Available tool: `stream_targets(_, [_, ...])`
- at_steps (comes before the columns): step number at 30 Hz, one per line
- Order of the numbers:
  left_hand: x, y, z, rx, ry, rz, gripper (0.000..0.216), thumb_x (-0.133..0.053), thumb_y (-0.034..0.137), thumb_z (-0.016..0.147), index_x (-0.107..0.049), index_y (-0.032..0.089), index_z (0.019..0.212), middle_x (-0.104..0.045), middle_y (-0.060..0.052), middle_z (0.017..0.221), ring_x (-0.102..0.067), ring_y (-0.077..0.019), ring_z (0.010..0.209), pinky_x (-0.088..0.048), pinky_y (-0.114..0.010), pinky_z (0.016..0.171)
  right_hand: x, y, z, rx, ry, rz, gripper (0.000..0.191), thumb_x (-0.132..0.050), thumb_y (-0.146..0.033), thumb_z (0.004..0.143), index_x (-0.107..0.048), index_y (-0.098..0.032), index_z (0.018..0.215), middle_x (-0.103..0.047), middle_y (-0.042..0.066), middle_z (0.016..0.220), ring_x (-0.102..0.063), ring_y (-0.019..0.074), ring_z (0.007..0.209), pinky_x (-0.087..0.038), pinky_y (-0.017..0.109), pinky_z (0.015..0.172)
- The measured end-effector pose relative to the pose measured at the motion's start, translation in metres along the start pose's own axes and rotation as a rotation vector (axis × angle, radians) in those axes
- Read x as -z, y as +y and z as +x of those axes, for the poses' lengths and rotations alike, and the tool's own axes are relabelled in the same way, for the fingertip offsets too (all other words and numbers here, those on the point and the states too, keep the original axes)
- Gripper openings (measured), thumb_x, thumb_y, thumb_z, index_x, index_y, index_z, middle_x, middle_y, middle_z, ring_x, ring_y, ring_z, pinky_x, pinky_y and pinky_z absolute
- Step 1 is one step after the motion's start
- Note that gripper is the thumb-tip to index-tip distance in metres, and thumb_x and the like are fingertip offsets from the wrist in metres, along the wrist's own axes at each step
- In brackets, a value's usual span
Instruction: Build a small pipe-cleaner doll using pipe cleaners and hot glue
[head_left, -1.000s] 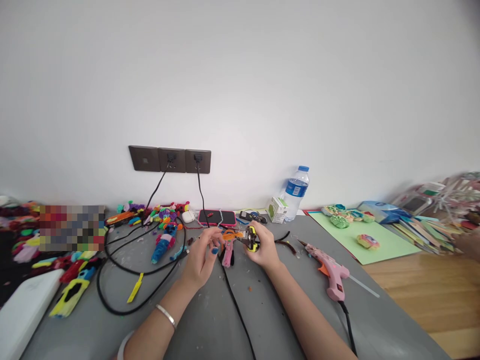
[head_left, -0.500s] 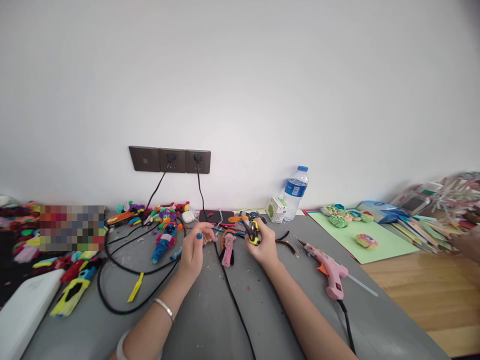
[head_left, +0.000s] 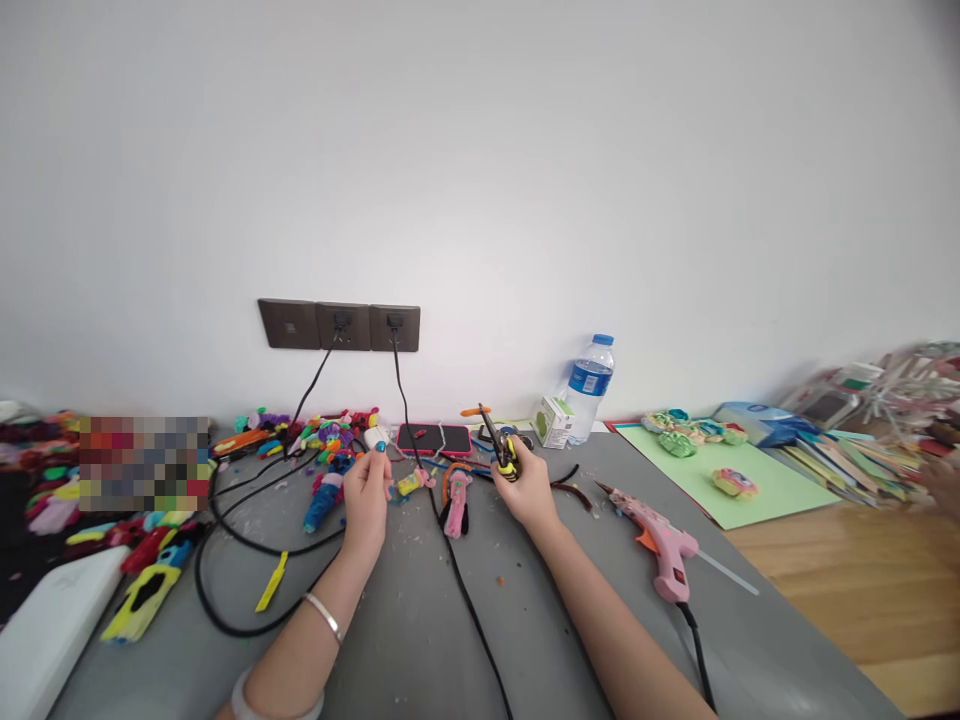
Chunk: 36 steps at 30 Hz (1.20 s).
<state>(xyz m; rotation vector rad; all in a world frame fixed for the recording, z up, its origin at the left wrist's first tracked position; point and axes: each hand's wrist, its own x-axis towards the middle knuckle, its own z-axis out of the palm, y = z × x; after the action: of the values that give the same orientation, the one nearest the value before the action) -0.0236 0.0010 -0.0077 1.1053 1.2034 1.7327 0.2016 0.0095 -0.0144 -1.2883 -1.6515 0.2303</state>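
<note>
My right hand (head_left: 525, 488) is closed around small pliers with yellow and black handles (head_left: 505, 455), jaws pointing up and left. An orange pipe-cleaner piece (head_left: 475, 410) shows just beyond the jaws. My left hand (head_left: 366, 492) is pinched with fingers together above the grey table (head_left: 420, 640), near a yellow and pink fuzzy piece (head_left: 415, 482); what it pinches is too small to name. Between my hands lies a pink and orange pipe-cleaner figure (head_left: 454, 495) beside a black cable (head_left: 469, 600).
A pink glue gun (head_left: 661, 545) lies to the right with its cord. A phone in a pink case (head_left: 435, 438), a water bottle (head_left: 590, 386) and a small green box (head_left: 553, 420) stand by the wall. Colourful pipe-cleaner toys (head_left: 322, 440) crowd the left; green paper (head_left: 735, 480) lies right.
My hands have drawn apart: the left moved left and away from the figure, the right lifted the pliers slightly toward the wall. The pink and orange figure now lies free on the table.
</note>
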Motion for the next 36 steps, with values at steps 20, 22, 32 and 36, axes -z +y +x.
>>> stream_targets(20, [-0.012,0.002,-0.015,-0.048,-0.553,0.228,0.035,-0.040,0.049,0.091,-0.040,0.022,0.069,-0.043,0.005,0.053,-0.042,-0.0125,0.051,-0.037,-0.025,0.057,0.000,-0.001,0.001,0.011,-0.008,0.011,0.012,-0.052,-0.022,0.073,-0.039,-0.022,0.072,-0.043,-0.005,0.059,-0.039,0.0123,0.052,-0.031,0.023,0.052])
stream_targets(22, [-0.013,0.001,-0.017,-0.064,-0.604,0.254,0.034,-0.035,0.047,0.094,-0.040,0.023,0.071,-0.048,0.004,0.056,-0.045,-0.0132,0.052,-0.037,-0.026,0.056,0.000,-0.001,0.001,0.012,-0.009,0.012,0.012,-0.051,-0.022,0.073,-0.039,-0.022,0.072,-0.044,-0.005,0.058,-0.039,0.0124,0.052,-0.031,0.023,0.052])
stream_targets(32, [-0.006,0.008,-0.020,-0.251,-0.807,0.571,0.039,-0.039,0.034,0.095,-0.042,0.021,0.059,-0.059,0.002,0.055,-0.050,-0.0140,0.053,-0.036,-0.027,0.062,0.000,0.000,0.000,0.017,-0.025,0.001,0.013,-0.052,-0.022,0.073,-0.039,-0.022,0.072,-0.043,-0.005,0.060,-0.039,0.0123,0.053,-0.031,0.023,0.053])
stream_targets(36, [-0.007,0.011,-0.022,-0.270,-0.709,0.589,0.027,-0.030,0.032,0.097,-0.044,0.023,0.076,-0.056,0.002,0.064,-0.051,-0.0154,0.058,-0.035,-0.027,0.062,0.000,-0.001,0.000,0.015,-0.031,0.002,0.012,-0.052,-0.021,0.073,-0.040,-0.022,0.072,-0.044,-0.005,0.059,-0.039,0.0122,0.053,-0.031,0.023,0.052])
